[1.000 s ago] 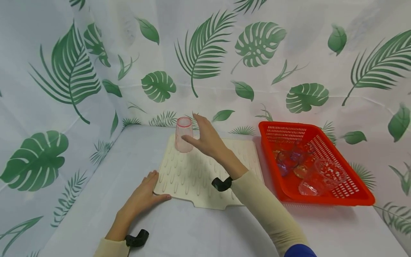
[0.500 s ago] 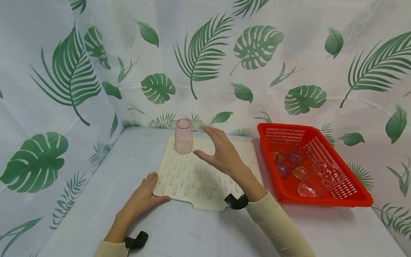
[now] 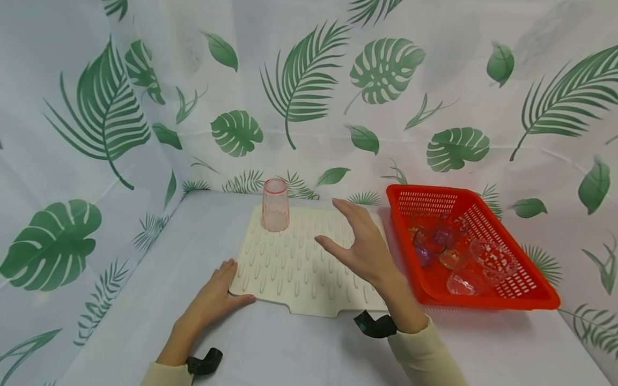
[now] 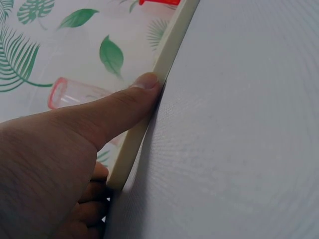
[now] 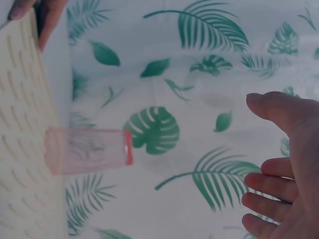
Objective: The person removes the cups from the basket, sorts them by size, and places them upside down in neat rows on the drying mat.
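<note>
A clear pink-tinted drinking glass, its red-edged end up, stands near the back left corner of a cream ridged draining board. My left hand rests at the board's front left corner, the thumb along the front edge and the straight fingers along the left side. In the left wrist view the thumb touches the board's edge. My right hand hovers over the board's right part, fingers spread and holding nothing. In the right wrist view the glass is well apart from that hand.
A red perforated plastic basket stands right of the board. Inside lie several clear and tinted glass pieces, including a clear tumbler; some overlap and are hard to tell apart. A leaf-printed white cloth hangs behind the white-covered table.
My right hand has moved away from the glass, to the right and nearer to me, with its fingers still spread. The glass stays standing on the board. The left hand has kept its place.
</note>
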`<state>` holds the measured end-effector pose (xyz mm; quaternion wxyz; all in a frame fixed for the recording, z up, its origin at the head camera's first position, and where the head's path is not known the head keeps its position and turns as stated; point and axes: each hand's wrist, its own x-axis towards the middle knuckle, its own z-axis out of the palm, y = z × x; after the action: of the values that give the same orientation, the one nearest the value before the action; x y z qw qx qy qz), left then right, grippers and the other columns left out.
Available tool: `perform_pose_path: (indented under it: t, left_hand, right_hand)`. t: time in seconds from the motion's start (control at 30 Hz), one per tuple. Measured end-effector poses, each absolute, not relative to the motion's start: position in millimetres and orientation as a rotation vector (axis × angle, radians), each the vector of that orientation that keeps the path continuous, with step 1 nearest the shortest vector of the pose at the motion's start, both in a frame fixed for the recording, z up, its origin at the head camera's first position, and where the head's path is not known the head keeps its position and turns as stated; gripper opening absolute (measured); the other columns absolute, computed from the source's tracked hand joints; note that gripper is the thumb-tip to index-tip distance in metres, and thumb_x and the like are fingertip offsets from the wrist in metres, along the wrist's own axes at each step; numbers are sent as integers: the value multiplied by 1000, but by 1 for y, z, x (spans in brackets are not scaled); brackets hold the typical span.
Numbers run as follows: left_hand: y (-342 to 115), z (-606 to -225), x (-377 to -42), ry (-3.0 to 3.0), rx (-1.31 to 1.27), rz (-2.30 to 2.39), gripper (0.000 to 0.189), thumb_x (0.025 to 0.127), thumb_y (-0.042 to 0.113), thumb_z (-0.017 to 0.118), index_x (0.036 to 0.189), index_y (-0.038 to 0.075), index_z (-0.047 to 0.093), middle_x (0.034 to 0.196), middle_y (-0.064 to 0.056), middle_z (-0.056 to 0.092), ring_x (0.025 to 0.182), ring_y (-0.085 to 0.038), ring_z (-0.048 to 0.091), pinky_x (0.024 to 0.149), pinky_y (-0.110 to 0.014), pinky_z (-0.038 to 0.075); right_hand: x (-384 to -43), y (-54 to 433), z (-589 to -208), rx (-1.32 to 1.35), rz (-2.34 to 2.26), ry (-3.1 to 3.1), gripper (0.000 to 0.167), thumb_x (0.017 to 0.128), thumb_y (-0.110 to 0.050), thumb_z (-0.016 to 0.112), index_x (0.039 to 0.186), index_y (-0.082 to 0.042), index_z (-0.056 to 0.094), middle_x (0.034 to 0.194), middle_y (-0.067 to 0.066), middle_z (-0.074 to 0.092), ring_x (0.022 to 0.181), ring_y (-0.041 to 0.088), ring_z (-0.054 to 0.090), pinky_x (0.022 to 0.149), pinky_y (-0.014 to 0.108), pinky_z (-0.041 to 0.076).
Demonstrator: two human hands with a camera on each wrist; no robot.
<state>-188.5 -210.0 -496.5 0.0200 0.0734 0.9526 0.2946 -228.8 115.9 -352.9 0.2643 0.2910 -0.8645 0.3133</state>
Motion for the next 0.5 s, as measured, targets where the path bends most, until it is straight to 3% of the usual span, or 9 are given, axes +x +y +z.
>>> perform_pose_path:
  t: [0.27,0.5]
  left_hand:
    - [-210,-496,-188,2949,211,906,108,82,57,76,153,-9,28,161,-30,25,151,-48,19,123,-61,21]
    - [-209,-495,-187,2956,217,900,108,82,57,76,153,-9,28,161,-31,26,151,-48,20,123,-61,22]
  right_hand:
    - [-224,149,-348,644,851,-2278,80,75,-25,88,145,-8,52,145,14,58,133,32,55,108,56,48]
    - [-219,176,-343,453,933,-2279,76,79,-22,85,146,-13,51,148,11,55,134,31,52,105,61,48]
